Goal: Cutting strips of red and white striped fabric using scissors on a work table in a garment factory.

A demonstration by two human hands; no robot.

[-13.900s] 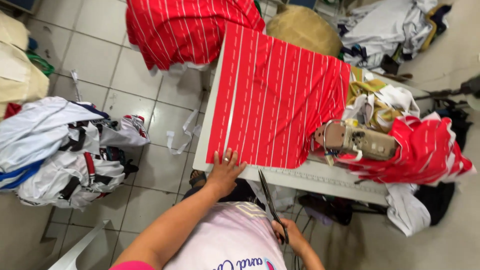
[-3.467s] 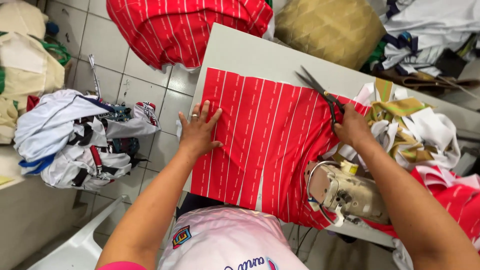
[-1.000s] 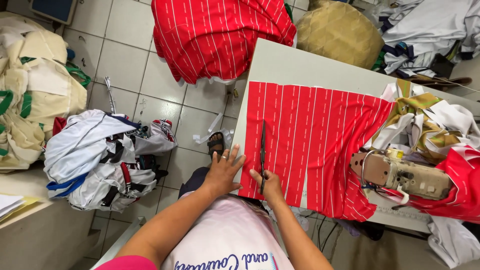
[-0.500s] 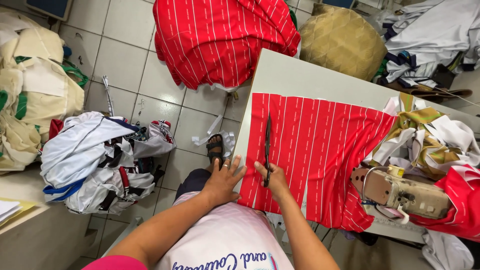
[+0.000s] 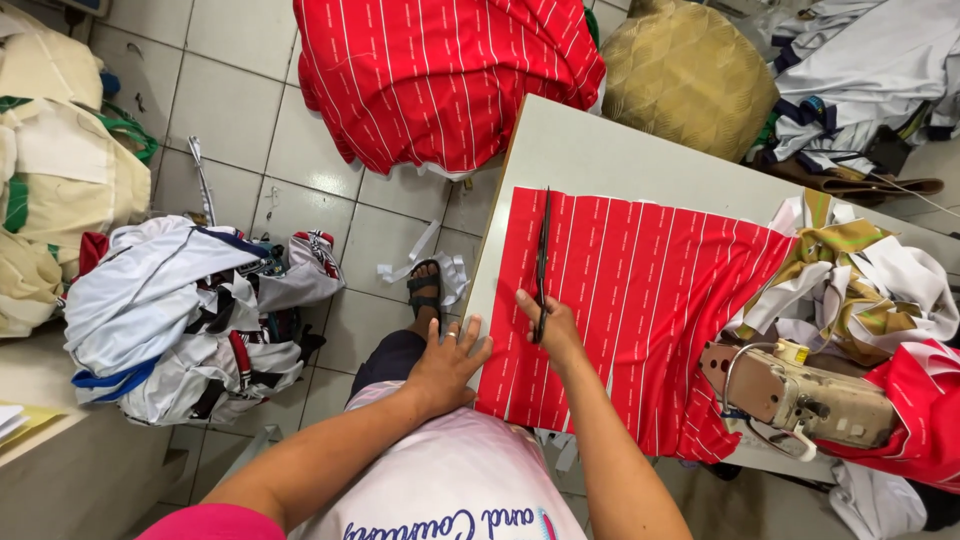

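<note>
Right hand (image 5: 553,325): grips long dark metal scissors (image 5: 542,262), blades pushed farther up the red white-striped fabric panel (image 5: 640,300) than half a second ago. Left hand (image 5: 445,365): fingers spread, shifted off fabric onto the grey tabletop (image 5: 600,160) edge. Containers: none discernible.

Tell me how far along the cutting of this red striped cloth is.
Done: the red striped cloth lies spread flat on the table. In hand: the right hand holds long scissors along the cloth's left edge, while the left hand rests at the near corner. Left: I can't see a finished cut; most of that edge lies ahead of the blades.
</note>
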